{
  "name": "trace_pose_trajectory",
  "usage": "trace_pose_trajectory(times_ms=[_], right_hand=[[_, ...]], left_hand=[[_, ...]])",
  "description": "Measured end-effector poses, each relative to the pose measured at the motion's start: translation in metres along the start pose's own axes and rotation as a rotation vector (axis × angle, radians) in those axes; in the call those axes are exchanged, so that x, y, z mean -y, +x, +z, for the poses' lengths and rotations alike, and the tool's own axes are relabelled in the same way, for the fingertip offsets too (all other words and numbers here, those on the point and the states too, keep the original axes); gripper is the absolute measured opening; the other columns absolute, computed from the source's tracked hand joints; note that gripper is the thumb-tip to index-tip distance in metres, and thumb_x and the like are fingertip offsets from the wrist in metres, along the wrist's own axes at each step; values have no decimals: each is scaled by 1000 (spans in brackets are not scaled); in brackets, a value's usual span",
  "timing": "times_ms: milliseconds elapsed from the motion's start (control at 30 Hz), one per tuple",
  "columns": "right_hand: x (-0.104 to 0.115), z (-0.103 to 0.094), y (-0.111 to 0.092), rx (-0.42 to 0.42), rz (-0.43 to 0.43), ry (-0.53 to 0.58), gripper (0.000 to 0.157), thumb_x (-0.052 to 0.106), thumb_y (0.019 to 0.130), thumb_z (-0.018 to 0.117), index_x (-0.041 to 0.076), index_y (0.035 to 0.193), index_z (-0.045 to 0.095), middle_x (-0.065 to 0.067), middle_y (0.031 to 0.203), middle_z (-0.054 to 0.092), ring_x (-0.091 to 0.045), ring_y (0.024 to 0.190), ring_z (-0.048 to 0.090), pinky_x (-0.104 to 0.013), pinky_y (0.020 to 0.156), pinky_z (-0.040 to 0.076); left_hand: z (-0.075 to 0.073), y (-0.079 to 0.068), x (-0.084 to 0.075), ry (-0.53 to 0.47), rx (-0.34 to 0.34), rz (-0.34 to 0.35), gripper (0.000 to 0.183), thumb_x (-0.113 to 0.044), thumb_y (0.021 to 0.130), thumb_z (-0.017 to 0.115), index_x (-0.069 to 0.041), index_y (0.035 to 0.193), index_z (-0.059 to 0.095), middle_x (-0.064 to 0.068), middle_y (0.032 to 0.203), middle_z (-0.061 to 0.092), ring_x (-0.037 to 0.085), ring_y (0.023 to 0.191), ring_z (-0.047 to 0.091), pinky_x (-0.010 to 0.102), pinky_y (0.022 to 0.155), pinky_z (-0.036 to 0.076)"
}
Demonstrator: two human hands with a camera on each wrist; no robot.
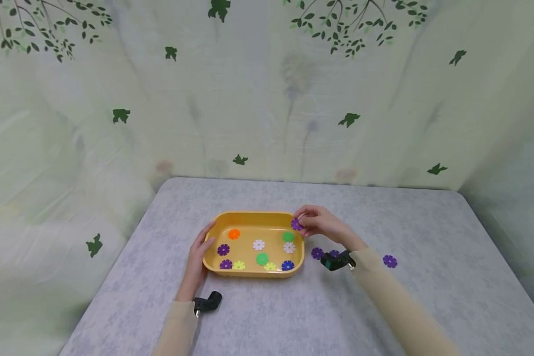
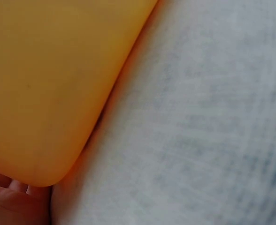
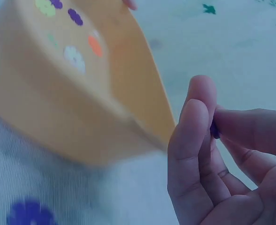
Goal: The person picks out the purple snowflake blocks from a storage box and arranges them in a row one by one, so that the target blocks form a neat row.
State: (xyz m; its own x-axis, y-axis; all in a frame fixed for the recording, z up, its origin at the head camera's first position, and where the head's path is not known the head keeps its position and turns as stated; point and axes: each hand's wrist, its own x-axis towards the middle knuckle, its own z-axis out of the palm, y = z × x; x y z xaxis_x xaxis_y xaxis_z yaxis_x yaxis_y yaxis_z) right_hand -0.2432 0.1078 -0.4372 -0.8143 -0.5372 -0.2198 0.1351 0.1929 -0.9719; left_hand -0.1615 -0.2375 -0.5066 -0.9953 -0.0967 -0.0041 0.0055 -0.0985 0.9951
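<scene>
A yellow tray (image 1: 253, 273) has its left end held by my left hand (image 1: 198, 257), with the thumb at the rim and the fingers along the outer side. Above the tray's right end, my right hand (image 1: 324, 223) pinches a purple flower-shaped disc (image 1: 296, 224) between thumb and fingers. In the right wrist view only a sliver of that disc (image 3: 215, 130) shows. Inside the tray lie several flower-shaped discs, among them an orange one (image 1: 234, 234), a white one (image 1: 258, 245), a green one (image 1: 262, 259) and a blue one (image 1: 287, 265).
Right of the tray, on the grey table (image 1: 267, 321), lie a purple disc (image 1: 317, 253) and another (image 1: 334, 253) partly behind the right wrist's camera (image 1: 336, 260). One more purple disc (image 1: 389, 261) lies further right. A leaf-patterned curtain (image 1: 258, 99) hangs behind the table.
</scene>
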Motion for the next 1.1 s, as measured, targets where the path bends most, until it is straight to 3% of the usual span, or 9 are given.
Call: trace_pose_trajectory(times_ms=[167, 333, 567, 767, 900, 1100], right_hand=[[-15, -32, -29, -91, 18, 1, 26, 12, 98, 51, -4, 119, 52, -11, 92, 60, -19, 72, 59, -36, 78, 56], [-31, -61, -62, -149, 12, 48, 27, 12, 100, 49, -6, 120, 49, -7, 90, 58, -14, 71, 58, -27, 71, 55], [-58, -97, -108, -227, 13, 80, 30, 15, 100, 49, -7, 120, 46, -3, 89, 58, -11, 72, 58, -26, 70, 54], [-82, -122, -147, -342, 64, 84, 27, 15, 100, 51, -5, 118, 50, 0, 92, 58, -12, 74, 59, -24, 68, 54], [-93, -133, -168, -417, 103, 35, 33, 14, 100, 51, -11, 120, 48, 1, 93, 58, -12, 74, 60, -24, 67, 55], [-106, -139, -185, -451, 161, -101, 38, 12, 100, 50, -17, 124, 45, -3, 93, 61, -13, 70, 61, -28, 65, 56]], left_hand=[[0, 0, 0, 2, 3, -1, 43, -20, 102, 44, -17, 145, 42, -5, 151, 34, 10, 138, 26, 27, 112, 22], [0, 0, 2, 16, -1, -2, 44, -20, 102, 45, -17, 145, 42, -4, 151, 34, 11, 139, 25, 27, 112, 23], [-1, 0, 2, 42, -20, -4, 44, -21, 101, 46, -17, 145, 43, -3, 151, 34, 14, 140, 24, 33, 114, 19], [2, 0, -1, 40, -12, -11, 44, -21, 101, 46, -17, 145, 42, -3, 152, 33, 13, 140, 24, 33, 114, 19], [2, 0, -3, 41, -7, -8, 45, -20, 102, 45, -16, 146, 41, -4, 151, 33, 11, 140, 24, 31, 114, 18], [2, 0, -3, 35, -5, -14, 44, -17, 102, 43, -16, 146, 41, -4, 152, 33, 12, 140, 23, 32, 115, 17]])
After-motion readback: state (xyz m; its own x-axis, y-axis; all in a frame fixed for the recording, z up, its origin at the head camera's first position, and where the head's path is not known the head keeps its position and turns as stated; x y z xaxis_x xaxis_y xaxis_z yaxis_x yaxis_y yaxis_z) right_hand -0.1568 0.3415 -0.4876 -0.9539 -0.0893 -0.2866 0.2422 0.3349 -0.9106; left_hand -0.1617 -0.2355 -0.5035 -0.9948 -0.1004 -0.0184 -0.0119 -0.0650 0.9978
